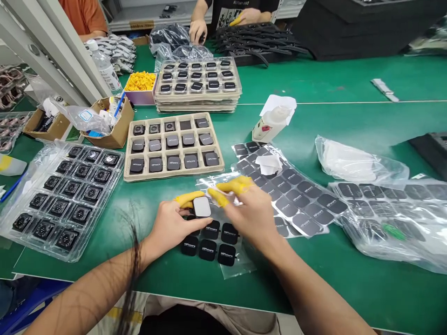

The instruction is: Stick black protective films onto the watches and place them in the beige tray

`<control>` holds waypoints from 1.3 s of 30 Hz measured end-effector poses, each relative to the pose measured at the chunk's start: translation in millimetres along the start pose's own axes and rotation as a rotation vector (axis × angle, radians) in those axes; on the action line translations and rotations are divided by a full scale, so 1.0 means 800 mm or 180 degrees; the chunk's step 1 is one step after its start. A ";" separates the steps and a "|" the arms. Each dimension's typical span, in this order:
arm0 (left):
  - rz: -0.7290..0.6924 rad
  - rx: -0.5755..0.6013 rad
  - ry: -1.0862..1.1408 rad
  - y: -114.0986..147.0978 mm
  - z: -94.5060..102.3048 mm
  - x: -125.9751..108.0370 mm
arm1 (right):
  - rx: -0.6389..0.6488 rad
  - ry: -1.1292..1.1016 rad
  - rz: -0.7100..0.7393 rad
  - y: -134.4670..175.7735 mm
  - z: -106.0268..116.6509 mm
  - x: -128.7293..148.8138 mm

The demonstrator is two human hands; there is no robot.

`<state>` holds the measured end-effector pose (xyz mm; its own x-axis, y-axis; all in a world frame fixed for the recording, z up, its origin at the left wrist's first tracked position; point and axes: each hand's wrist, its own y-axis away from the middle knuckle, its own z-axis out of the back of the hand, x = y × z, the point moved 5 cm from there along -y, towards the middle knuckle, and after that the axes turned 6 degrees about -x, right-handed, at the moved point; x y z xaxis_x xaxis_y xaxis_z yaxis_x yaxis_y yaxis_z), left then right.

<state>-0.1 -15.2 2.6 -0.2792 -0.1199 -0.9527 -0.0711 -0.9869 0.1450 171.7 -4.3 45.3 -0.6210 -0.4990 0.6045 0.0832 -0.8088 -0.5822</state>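
My left hand (176, 221), with yellow finger cots, is closed on a square smartwatch body (201, 207); its pale grey face is turned up. Just right of it, my right hand (244, 204) also wears yellow finger cots. Its thumb and fingers pinch a thin, clear-looking film, partly hidden by the fingers. Below both hands lies a clear sheet with several black square HiFuture stickers (207, 250). More sheets of dark grey HiFuture stickers (296, 195) lie to the right, a crumpled white paper (268, 164) on top.
A beige tray (174, 174) holds watch bodies, several with dark covers. To the left is a clear tray of watches (78, 249). Behind stand stacked trays (197, 100), a yellow finger-cot box (139, 96) and a white bottle (270, 125). A co-worker's hand (198, 30) shows across the table.
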 end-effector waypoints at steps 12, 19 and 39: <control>-0.0154 -0.0117 0.0095 0.000 0.000 -0.007 | 0.0146 -0.0430 0.0292 0.001 -0.007 0.009; -0.0206 -0.0137 -0.0069 -0.002 0.000 -0.005 | -0.0261 -0.0090 0.0105 -0.001 -0.001 0.011; -0.3016 -0.0305 -0.0748 0.007 0.014 -0.037 | 0.0805 -0.0198 -0.0426 -0.005 0.020 -0.017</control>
<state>-3.4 -15.7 34.3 -0.3308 0.7409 -0.5845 -0.2890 -0.6692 -0.6846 192.2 0.6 47.9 -0.5913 -0.3945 0.7034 0.2004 -0.9167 -0.3456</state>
